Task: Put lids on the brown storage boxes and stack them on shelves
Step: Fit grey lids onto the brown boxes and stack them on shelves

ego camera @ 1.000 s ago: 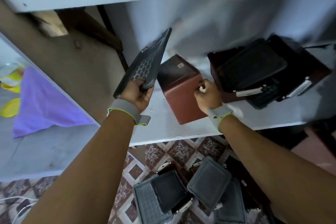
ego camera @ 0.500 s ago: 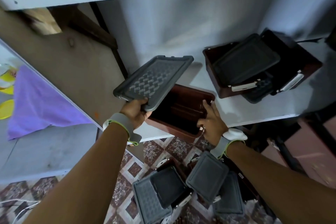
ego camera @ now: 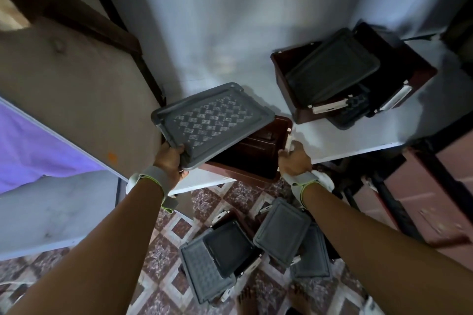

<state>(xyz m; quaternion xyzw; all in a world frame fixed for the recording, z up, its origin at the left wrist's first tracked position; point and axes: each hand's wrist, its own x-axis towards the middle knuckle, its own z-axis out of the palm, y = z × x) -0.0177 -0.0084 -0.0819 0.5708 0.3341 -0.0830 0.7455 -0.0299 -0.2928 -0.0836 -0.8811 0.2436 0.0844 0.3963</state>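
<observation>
An open brown storage box [ego camera: 252, 155] sits upright at the front edge of the white shelf [ego camera: 358, 140]. My left hand [ego camera: 170, 158] grips a grey patterned lid [ego camera: 210, 121] by its near corner; the lid is tilted over the box's left half and does not cover it fully. My right hand [ego camera: 294, 160] grips the box's right side at its white latch. Further right on the shelf stand two more brown boxes [ego camera: 304, 107] with dark lids [ego camera: 332, 71] lying loose in them.
On the patterned tile floor [ego camera: 179, 227] below lie several grey lids [ego camera: 281, 230] and parts of boxes. A purple cloth [ego camera: 33, 146] lies on a white surface at left. A reddish-brown box [ego camera: 432, 197] stands at the lower right.
The box was turned from on its side to upright with its opening up. The lid swung from upright to lying tilted over the box. My right hand moved to the box's right latch.
</observation>
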